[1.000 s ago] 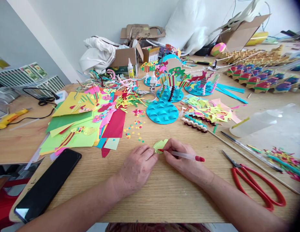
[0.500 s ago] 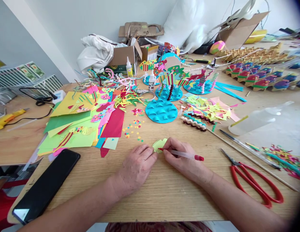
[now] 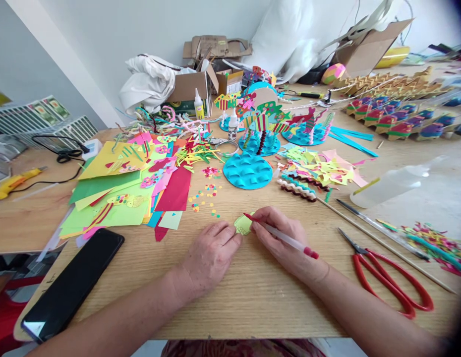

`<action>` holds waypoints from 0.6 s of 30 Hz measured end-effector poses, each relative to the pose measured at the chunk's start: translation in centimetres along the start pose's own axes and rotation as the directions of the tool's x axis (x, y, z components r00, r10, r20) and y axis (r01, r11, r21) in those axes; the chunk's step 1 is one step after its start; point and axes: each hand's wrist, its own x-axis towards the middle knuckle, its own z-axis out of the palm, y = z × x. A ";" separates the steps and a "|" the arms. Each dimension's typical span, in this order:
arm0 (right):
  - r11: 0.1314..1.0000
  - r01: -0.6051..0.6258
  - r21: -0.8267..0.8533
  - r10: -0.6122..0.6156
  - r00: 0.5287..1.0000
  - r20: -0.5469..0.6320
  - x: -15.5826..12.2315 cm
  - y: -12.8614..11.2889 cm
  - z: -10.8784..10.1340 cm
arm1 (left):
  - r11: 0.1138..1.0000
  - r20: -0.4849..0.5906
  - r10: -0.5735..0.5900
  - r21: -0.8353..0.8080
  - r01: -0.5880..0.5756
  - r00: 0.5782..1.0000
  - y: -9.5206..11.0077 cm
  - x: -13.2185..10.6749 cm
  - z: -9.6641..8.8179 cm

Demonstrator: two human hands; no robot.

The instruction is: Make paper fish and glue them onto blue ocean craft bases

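Note:
A small yellow-green paper cut-out lies on the wooden table near the front edge. My left hand rests on the table with its fingers curled, the fingertips pressing the cut-out's left edge. My right hand grips a red pen in a writing pinch. The pen's tip sits at the upper edge of the cut-out, and its red cap end points right and toward me.
Red-handled scissors and thin sticks lie to the right. A black phone lies at the front left. Stacked coloured paper, confetti dots, blue wavy discs with paper fish, glue bottles and boxes fill the table behind.
My right hand has turned the pen: its tip moved up to the cut-out's top edge and its cap end swung down toward me. The left hand stays put.

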 end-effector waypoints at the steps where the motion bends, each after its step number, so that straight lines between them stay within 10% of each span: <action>1: 1.000 0.014 -0.008 -0.014 1.000 0.010 0.0 0.1 0.1 | 1.000 -0.002 0.002 0.003 -0.002 1.000 0.0 0.0 0.0; 18: 0.998 0.029 -0.053 -0.027 0.999 0.032 0.1 0.3 0.4 | 1.000 -0.106 0.011 0.009 -0.010 0.994 -0.3 -0.3 0.3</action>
